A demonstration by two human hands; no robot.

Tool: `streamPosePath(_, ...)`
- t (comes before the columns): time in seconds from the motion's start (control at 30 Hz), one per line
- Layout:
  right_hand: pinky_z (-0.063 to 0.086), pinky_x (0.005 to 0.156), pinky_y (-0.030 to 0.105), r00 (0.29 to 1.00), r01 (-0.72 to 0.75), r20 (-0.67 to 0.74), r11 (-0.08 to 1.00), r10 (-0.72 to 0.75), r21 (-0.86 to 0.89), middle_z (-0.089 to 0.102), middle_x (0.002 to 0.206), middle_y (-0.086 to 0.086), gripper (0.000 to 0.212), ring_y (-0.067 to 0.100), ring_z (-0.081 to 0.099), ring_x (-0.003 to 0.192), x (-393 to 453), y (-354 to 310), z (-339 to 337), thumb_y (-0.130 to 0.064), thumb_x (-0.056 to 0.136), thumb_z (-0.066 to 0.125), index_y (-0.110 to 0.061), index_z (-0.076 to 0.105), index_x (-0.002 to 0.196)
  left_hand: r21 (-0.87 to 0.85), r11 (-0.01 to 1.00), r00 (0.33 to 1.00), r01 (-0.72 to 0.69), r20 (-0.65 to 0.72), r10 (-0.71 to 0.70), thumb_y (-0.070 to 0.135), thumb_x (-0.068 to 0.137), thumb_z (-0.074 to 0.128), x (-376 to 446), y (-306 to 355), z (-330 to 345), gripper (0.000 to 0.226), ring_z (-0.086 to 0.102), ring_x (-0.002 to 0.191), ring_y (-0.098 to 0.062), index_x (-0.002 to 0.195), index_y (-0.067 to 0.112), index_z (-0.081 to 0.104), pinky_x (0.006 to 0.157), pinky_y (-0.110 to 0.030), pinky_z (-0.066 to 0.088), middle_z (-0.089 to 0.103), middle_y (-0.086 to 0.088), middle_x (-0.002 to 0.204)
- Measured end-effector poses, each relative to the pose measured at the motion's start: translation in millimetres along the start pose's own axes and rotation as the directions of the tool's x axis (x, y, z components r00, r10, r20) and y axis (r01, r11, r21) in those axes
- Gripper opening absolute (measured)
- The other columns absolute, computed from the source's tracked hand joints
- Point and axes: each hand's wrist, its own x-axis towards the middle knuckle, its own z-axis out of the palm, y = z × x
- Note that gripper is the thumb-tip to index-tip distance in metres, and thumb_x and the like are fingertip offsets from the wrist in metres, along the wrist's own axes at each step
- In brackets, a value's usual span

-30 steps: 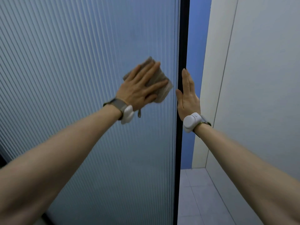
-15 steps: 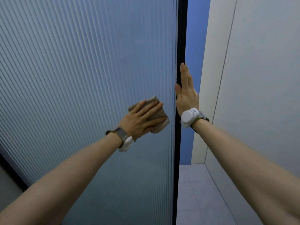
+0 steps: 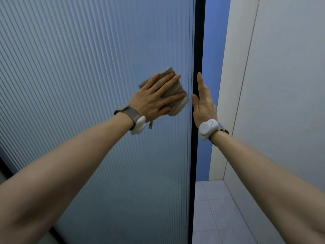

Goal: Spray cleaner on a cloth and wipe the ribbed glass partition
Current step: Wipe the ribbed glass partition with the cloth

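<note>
Glass [image 3: 88,85]: ribbed panel, upright, filling left and centre of view; ribs vertical, long axis vertical. Black frame [image 3: 198,50] along its right edge.

Cloth [image 3: 175,97]: folded, beige, pinned flat against glass under left hand [image 3: 154,99], near the right edge, just short of frame. Fingers spread, palm pressing, not clenched: a flat press more than a grasp.

Right hand [image 3: 204,103]: open, flat, empty, thumb side against frame, fingers pointing up. Likely bracing the panel.

Key relation: most of the glass lies left of, above and below the cloth; only a narrow strip between cloth and frame. Left hand nearer, already on it. Best strokes probably along the ribs, up-down.

White wrist units on both arms; mark on right one too small to read. No spray bottle in view. No other writing.
</note>
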Motion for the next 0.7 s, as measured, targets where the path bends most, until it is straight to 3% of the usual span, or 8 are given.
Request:
streamPosePath(0.07, 0.044, 0.078, 0.022, 1.000, -0.006, -0.003, 1.000, 0.006, 0.008, 0.037, 0.146, -0.001, 0.055, 0.004, 0.046, 0.107, -1, -1, 1, -0.023, 0.099, 0.036, -0.028, 0.011, 0.149, -0.001, 1.000, 1.000, 0.016, -0.007, -0.016, 0.048, 0.092, 0.038, -4, 8, 2, 0.058, 0.014, 0.145, -0.031, 0.145, 0.038, 0.016, 0.118, -0.050, 0.007, 0.018, -0.011, 0.157)
streamPosePath(0.17, 0.048, 0.075, 0.026, 1.000, 0.009, 0.001, 1.000, -0.009, 0.015, 0.043, 0.140, 0.005, 0.055, 0.013, 0.055, 0.098, -3, 1, 2, -0.023, 0.100, 0.034, -0.026, 0.011, 0.149, -0.005, 1.000, 1.000, -0.015, 0.007, 0.015, 0.048, 0.091, 0.037, -15, 20, 10, 0.059, 0.015, 0.144, -0.030, 0.145, 0.038, 0.015, 0.118, -0.049, 0.004, 0.020, -0.009, 0.156)
streamPosePath(0.23, 0.049, 0.068, 0.026, 1.000, -0.003, -0.006, 1.000, 0.003, 0.018, 0.047, 0.136, 0.010, 0.054, 0.019, 0.059, 0.083, -3, 2, 5, -0.023, 0.100, 0.033, -0.028, 0.010, 0.149, -0.024, 0.998, 0.998, -0.051, 0.020, 0.051, 0.047, 0.090, 0.039, -26, 30, 18, 0.060, 0.018, 0.144, -0.029, 0.145, 0.038, 0.015, 0.118, -0.047, 0.002, 0.022, -0.008, 0.156)
streamPosePath(0.33, 0.041, 0.051, 0.024, 1.000, -0.017, -0.026, 1.000, 0.018, 0.017, 0.050, 0.128, 0.018, 0.053, 0.011, 0.041, 0.054, -4, 5, 10, -0.025, 0.100, 0.031, -0.029, 0.009, 0.149, -0.049, 0.995, 0.995, -0.092, 0.045, 0.094, 0.044, 0.089, 0.045, -48, 52, 31, 0.063, 0.021, 0.143, -0.027, 0.144, 0.038, 0.016, 0.118, -0.047, 0.006, 0.023, -0.005, 0.156)
streamPosePath(0.53, 0.040, 0.049, 0.024, 0.999, 0.005, -0.043, 1.000, -0.004, 0.026, 0.049, 0.127, 0.021, 0.054, 0.009, 0.035, 0.052, -3, 7, 12, -0.025, 0.099, 0.031, -0.024, 0.011, 0.149, -0.044, 0.994, 0.994, -0.102, 0.042, 0.104, 0.044, 0.088, 0.050, -54, 60, 32, 0.061, 0.028, 0.141, -0.027, 0.143, 0.036, 0.024, 0.115, -0.049, 0.017, 0.029, -0.005, 0.153)
streamPosePath(0.7, 0.053, 0.058, 0.041, 1.000, -0.025, -0.016, 1.000, 0.025, 0.004, 0.046, 0.130, 0.022, 0.055, 0.026, 0.055, 0.063, -4, 3, 6, -0.025, 0.099, 0.033, -0.029, 0.009, 0.149, -0.017, 1.000, 1.000, 0.016, -0.024, -0.016, 0.047, 0.090, 0.042, -16, 25, 13, 0.059, 0.023, 0.142, -0.031, 0.144, 0.034, 0.022, 0.117, -0.048, 0.013, 0.026, -0.012, 0.154)
